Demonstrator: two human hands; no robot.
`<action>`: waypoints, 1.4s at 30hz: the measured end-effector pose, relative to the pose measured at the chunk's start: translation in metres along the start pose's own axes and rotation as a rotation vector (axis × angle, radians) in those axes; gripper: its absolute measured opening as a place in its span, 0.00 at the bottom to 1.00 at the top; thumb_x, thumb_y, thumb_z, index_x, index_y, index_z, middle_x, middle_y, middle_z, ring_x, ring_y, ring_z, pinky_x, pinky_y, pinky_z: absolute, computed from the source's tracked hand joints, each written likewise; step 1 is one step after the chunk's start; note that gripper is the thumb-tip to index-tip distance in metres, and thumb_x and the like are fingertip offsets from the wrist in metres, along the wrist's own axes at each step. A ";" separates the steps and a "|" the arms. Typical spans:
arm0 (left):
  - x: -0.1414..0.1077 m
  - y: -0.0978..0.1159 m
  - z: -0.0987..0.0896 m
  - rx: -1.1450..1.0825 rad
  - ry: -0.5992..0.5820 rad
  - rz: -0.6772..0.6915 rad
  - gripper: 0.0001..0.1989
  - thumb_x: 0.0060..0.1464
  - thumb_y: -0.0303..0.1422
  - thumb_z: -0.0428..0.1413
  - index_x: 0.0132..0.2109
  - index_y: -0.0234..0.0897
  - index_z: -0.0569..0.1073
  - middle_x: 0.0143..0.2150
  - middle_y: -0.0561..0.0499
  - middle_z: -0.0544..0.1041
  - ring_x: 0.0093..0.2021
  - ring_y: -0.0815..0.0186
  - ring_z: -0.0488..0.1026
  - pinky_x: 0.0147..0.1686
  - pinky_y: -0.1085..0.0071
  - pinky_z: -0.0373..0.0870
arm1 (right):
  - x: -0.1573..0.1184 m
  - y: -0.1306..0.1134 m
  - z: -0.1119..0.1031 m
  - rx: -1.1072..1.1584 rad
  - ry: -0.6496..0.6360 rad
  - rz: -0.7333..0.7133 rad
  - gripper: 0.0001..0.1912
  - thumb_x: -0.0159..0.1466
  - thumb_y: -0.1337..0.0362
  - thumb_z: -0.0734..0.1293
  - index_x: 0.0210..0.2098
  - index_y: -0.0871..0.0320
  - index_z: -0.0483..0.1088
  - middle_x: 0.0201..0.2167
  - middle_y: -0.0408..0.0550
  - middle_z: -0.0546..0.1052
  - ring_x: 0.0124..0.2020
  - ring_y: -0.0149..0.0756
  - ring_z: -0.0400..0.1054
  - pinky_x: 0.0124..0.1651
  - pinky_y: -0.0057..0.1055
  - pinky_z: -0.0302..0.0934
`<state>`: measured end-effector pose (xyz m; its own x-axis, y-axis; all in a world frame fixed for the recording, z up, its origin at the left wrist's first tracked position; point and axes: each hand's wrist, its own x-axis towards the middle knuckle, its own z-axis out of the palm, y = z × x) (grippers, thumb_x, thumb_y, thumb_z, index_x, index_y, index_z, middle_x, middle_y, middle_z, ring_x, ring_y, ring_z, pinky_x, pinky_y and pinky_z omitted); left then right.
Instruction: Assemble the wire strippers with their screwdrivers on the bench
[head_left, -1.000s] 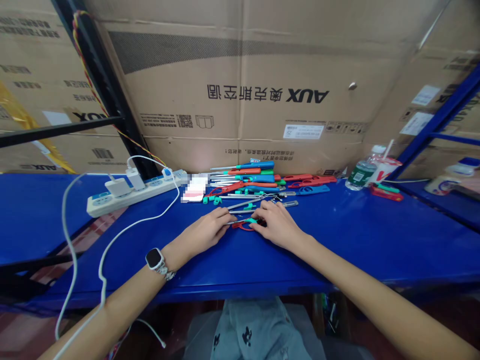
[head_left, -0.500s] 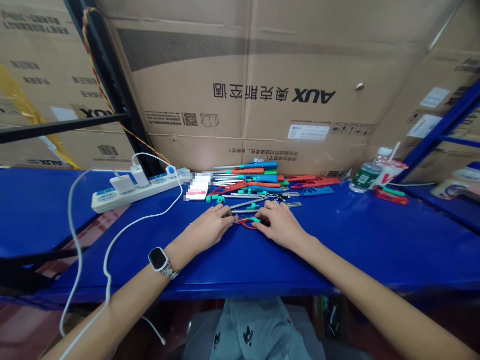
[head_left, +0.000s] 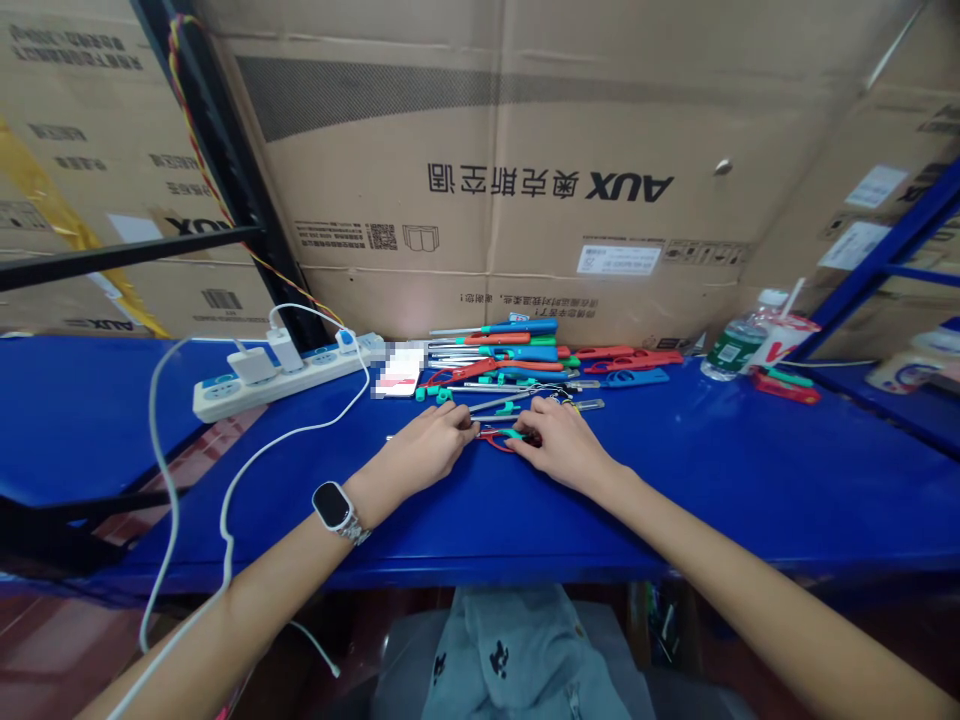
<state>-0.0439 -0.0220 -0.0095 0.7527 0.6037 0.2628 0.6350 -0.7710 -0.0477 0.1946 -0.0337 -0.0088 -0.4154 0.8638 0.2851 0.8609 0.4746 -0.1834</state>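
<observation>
A partly assembled long-nozzle lighter with a red casing and a green piece lies low over the blue table between my hands. My left hand, wearing a smartwatch on its wrist, has its fingers closed on the lighter's metal tube end. The thumb and fingers of my right hand close round the casing end and hide much of it. Just beyond are loose metal tubes and small green pieces. Farther back lies a pile of blue lighters and red casings.
On the left a white power strip holds chargers, and a white cable trails over my left forearm. A bottle and a cup stand at the right. Behind rises a large cardboard box. A blurred card lies beside the pile.
Both hands keep their hold on the lighter with only slight finger shifts. My left wrist has moved a little to the right, and the whole view has shifted slightly.
</observation>
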 end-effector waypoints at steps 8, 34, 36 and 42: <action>0.004 0.012 -0.008 0.085 -0.027 -0.072 0.18 0.66 0.33 0.53 0.59 0.32 0.74 0.50 0.39 0.75 0.50 0.51 0.71 0.50 0.56 0.68 | 0.000 -0.005 -0.004 -0.014 -0.025 0.049 0.09 0.67 0.58 0.71 0.38 0.57 0.77 0.38 0.49 0.74 0.42 0.42 0.68 0.44 0.37 0.57; 0.022 0.028 -0.003 0.018 0.058 -0.052 0.21 0.64 0.42 0.58 0.59 0.35 0.73 0.52 0.41 0.75 0.52 0.50 0.71 0.50 0.55 0.68 | -0.009 -0.001 0.001 0.141 0.166 0.026 0.10 0.69 0.59 0.67 0.41 0.58 0.78 0.41 0.51 0.76 0.43 0.41 0.70 0.49 0.39 0.58; 0.028 0.031 -0.004 -0.006 0.065 -0.034 0.23 0.64 0.46 0.58 0.58 0.35 0.73 0.52 0.41 0.75 0.53 0.49 0.71 0.51 0.54 0.68 | -0.008 0.004 -0.001 0.178 0.189 0.039 0.10 0.71 0.62 0.65 0.40 0.58 0.77 0.41 0.50 0.77 0.44 0.40 0.70 0.48 0.38 0.58; 0.042 0.035 0.007 -0.015 0.055 0.011 0.17 0.69 0.42 0.53 0.54 0.36 0.77 0.50 0.42 0.76 0.50 0.53 0.73 0.51 0.55 0.69 | -0.017 0.032 -0.006 0.229 0.248 0.095 0.10 0.71 0.66 0.62 0.37 0.56 0.76 0.40 0.49 0.78 0.44 0.40 0.71 0.48 0.37 0.57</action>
<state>0.0112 -0.0223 -0.0064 0.7486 0.5834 0.3150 0.6238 -0.7808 -0.0363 0.2306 -0.0342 -0.0133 -0.2282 0.8521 0.4710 0.7924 0.4437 -0.4187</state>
